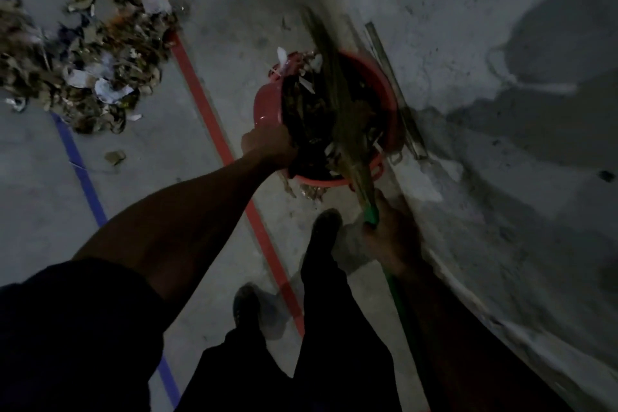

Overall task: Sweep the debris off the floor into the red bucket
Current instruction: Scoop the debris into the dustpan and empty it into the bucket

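Observation:
The red bucket stands on the concrete floor close to the wall, partly filled with dark leaves and paper scraps. My left hand grips a dark flat scoop-like thing at the bucket's near rim; its shape is hard to make out. My right hand is closed on the green handle of a broom, whose brown bristles lie across the bucket's mouth, blurred. A big heap of debris, dry leaves and white paper, lies on the floor at the upper left.
A grey wall runs along the right side. A red floor line and a blue floor line cross the concrete. My two shoes stand just behind the bucket. A few loose scraps lie apart.

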`<state>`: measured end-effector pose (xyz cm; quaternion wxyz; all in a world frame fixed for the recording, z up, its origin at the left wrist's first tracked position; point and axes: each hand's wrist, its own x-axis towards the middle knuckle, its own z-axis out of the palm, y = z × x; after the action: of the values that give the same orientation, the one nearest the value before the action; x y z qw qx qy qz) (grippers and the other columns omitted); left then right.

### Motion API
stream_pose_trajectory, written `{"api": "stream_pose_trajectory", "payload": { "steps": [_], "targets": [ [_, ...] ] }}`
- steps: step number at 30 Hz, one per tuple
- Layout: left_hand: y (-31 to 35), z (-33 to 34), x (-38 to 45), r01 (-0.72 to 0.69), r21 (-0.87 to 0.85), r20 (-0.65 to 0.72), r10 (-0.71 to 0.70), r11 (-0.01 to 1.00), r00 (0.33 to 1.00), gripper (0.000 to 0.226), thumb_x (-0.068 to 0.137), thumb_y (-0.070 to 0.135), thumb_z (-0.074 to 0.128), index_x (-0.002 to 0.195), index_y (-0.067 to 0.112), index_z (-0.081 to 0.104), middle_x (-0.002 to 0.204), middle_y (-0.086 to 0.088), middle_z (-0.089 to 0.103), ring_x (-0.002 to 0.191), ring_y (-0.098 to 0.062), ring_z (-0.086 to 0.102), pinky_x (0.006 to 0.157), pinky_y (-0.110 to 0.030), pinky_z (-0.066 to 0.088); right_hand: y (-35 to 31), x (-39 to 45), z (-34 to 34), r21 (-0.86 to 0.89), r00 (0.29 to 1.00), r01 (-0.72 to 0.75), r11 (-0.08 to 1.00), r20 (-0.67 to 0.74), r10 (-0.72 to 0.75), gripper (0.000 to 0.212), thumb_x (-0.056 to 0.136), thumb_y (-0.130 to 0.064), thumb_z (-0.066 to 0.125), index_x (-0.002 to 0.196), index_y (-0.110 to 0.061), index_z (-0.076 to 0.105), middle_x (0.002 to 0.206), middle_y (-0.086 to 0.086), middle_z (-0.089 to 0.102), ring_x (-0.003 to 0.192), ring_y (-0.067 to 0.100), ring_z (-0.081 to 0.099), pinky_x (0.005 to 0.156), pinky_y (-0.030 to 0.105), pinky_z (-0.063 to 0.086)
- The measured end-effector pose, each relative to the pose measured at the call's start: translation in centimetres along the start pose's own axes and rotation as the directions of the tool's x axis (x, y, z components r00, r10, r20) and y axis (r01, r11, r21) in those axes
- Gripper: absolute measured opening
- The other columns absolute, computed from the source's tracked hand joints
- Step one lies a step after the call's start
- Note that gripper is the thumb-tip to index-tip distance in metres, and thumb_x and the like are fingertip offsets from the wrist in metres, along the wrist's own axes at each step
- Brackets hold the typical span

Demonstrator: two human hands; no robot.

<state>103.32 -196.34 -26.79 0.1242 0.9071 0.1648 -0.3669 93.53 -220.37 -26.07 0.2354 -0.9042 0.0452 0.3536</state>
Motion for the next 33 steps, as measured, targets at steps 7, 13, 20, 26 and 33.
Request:
{"api": "stream_pose_trajectory", "payload": {
  "steps": [7,13,20,26,33],
  "targets": [
    [1.0,3.7,3.4,-0.034,-0.048,-0.021,0.033,0.998,0.999,0.024,0.086,0.021,0.060,0.109,0.017,0.065,0.086,-0.003,0.062,0.071,-0.020,0.058,0.058,-0.030,0.044,1.3,4.0,2.8,0.004,0.986,-0.064,0.998,0.155,0.063,0.064,0.093,-0.025,0.057,0.151,-0.029,0.029,0.115,0.010,0.062,0.105,0.032,0.061,0.076,0.031,0.045],
    [1.9,6.7,6.5,-0.036,-0.134,-0.056,0.029,0.990,0.998,0.004,0.090,0.015,0.058,0.091,0.012,0.060,0.061,0.004,0.051,0.047,-0.007,0.049,0.031,-0.016,0.029,1.1,8.1,4.5,-0.085,0.982,-0.104,0.991,0.148,0.116,0.052,0.092,-0.027,0.058,0.142,-0.028,0.041,0.105,0.004,0.063,0.087,0.025,0.060,0.067,0.030,0.043],
    [2.2,7.7,7.8,-0.023,-0.165,-0.070,0.011,0.986,0.997,0.011,0.092,0.018,0.057,0.082,0.014,0.052,0.064,0.005,0.043,0.049,-0.006,0.042,0.037,-0.018,0.026,2.0,9.9,4.8,-0.087,0.972,-0.096,0.992,0.207,0.112,0.057,0.093,-0.027,0.059,0.146,-0.027,0.037,0.105,0.004,0.061,0.093,0.027,0.061,0.068,0.029,0.041],
    [1.0,4.7,4.8,-0.033,-0.194,-0.070,0.020,0.980,0.997,0.011,0.091,0.026,0.055,0.088,0.015,0.057,0.071,0.003,0.051,0.052,-0.010,0.044,0.042,-0.020,0.031,1.2,6.8,3.5,-0.059,0.981,-0.077,0.995,0.175,0.086,0.059,0.092,-0.025,0.060,0.147,-0.023,0.037,0.120,0.010,0.062,0.108,0.032,0.060,0.077,0.029,0.044],
    [-3.7,2.0,-3.2,-0.029,-0.328,-0.136,-0.017,0.944,0.991,0.022,0.086,0.030,0.062,0.092,0.009,0.063,0.076,-0.002,0.055,0.069,-0.021,0.058,0.062,-0.031,0.044,0.1,0.2,3.0,-0.010,0.995,-0.071,0.997,0.067,0.072,0.063,0.093,-0.023,0.056,0.150,-0.021,0.031,0.127,0.013,0.058,0.112,0.034,0.057,0.092,0.037,0.049]
  ]
}}
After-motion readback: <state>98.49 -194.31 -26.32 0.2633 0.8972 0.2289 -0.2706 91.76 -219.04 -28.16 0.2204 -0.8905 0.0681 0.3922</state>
